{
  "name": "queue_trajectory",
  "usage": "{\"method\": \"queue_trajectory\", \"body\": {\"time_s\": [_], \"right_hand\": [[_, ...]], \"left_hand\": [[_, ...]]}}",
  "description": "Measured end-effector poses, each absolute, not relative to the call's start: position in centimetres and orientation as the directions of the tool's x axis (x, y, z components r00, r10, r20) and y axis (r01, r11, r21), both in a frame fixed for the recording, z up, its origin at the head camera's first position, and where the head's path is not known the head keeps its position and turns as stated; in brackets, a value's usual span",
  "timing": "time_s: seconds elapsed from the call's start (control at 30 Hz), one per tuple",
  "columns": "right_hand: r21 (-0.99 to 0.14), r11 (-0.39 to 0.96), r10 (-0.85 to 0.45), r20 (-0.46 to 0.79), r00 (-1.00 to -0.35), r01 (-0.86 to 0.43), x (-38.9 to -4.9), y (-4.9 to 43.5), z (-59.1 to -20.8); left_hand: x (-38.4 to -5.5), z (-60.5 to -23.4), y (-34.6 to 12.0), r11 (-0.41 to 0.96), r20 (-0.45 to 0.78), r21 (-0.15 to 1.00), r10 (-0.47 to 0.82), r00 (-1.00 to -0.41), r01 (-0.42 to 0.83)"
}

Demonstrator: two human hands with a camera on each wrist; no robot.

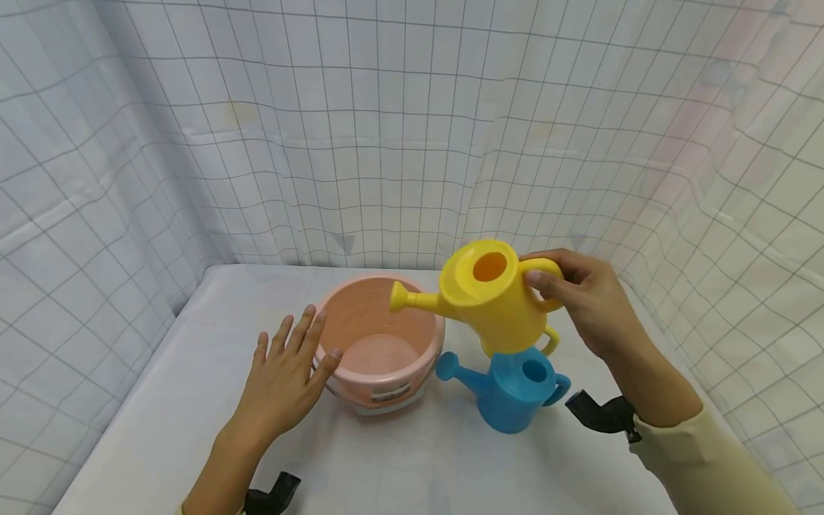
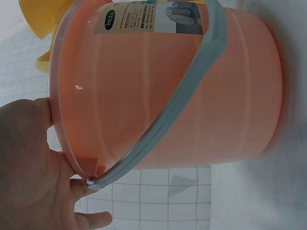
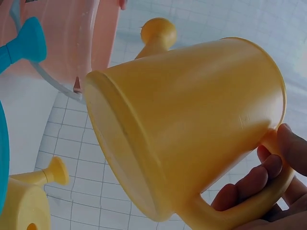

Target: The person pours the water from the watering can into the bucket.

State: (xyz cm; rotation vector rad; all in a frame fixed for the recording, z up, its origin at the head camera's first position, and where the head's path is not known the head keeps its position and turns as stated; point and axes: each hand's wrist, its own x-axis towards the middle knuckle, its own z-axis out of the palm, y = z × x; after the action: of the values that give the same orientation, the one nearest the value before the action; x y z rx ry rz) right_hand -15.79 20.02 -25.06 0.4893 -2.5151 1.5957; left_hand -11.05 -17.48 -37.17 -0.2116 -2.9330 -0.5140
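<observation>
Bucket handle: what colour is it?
The bucket handle is grey, best seen in the left wrist view.

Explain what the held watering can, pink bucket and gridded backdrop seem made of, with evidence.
Held watering can: probably plastic, satin; soft highlights.
Pink bucket: likely plastic, glossy; bright glints.
Gridded backdrop: cloth or plastic sheeting, fairly matte; hanging in ripples.

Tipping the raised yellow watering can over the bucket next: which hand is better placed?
Right, I'd judge: the right hand grips the yellow watering can, its spout pointing toward the bucket. The left hand, fingers spread, is beside the bucket's rim.
</observation>
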Motion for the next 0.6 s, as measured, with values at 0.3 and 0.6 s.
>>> {"method": "queue_trajectory", "body": {"time_s": [0.3, 0.6], "right_hand": [[-0.889, 0.340, -0.148, 0.272, -0.951, -0.307, -15.5, 20.3, -26.2], [-0.940, 0.191, -0.090, 0.269, -0.959, -0.282, -14.8, 20.5, -27.8]], "left_hand": [[-11.1, -37.2, -17.5, 0.934, 0.181, 0.316, 0.114, -0.977, 0.168], [-11.1, -37.2, -17.5, 0.931, 0.178, 0.324, 0.114, -0.977, 0.168]]}}
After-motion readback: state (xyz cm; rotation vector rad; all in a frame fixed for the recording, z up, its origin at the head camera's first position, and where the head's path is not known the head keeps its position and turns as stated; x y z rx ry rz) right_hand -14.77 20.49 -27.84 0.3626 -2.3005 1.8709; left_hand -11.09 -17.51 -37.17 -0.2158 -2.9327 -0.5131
